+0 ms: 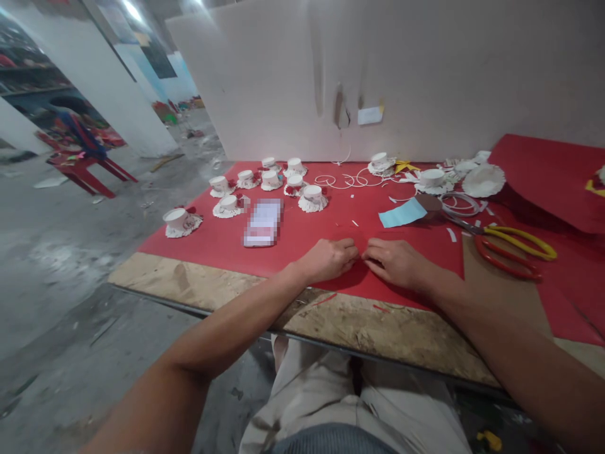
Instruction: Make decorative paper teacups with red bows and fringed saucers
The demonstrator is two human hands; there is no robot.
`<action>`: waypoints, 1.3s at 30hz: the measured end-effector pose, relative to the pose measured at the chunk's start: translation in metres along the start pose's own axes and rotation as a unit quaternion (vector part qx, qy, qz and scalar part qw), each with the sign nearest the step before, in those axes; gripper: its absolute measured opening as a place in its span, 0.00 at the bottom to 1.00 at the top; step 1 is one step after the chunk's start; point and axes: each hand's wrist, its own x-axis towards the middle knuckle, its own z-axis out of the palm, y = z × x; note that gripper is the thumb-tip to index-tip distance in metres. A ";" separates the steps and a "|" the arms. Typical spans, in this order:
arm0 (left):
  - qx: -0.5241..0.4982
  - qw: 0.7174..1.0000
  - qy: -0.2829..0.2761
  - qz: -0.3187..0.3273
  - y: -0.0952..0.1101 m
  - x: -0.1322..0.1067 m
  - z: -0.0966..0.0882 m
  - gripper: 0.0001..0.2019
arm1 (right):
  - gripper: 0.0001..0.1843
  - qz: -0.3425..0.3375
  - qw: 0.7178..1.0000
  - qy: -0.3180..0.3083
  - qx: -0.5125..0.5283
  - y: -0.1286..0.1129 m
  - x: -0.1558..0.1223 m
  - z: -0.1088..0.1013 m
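My left hand [333, 258] rests low over the red sheet [222, 246] on the table, its fingers curled into a pinch. Facing it, my right hand [397, 261] is closed the same way, with a narrow gap between the two sets of fingertips. Whatever they pinch is too small or too hidden to make out against the red. Beyond my right hand lies a light blue piece of paper [401, 214]. A phone [263, 222] lies flat beyond my left forearm.
Several small white hat-shaped pieces with frilled brims [312, 198] stand at the back and left. White wire rings [354, 181] lie behind. At right, a tool with red and yellow handles [520, 243] rests on brown board [505, 293]. A pale panel [425, 75] closes the back.
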 end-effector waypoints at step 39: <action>-0.111 0.992 0.012 -0.064 0.006 0.000 0.001 0.06 | 0.04 0.091 0.988 -0.056 0.110 -0.007 0.001 -0.008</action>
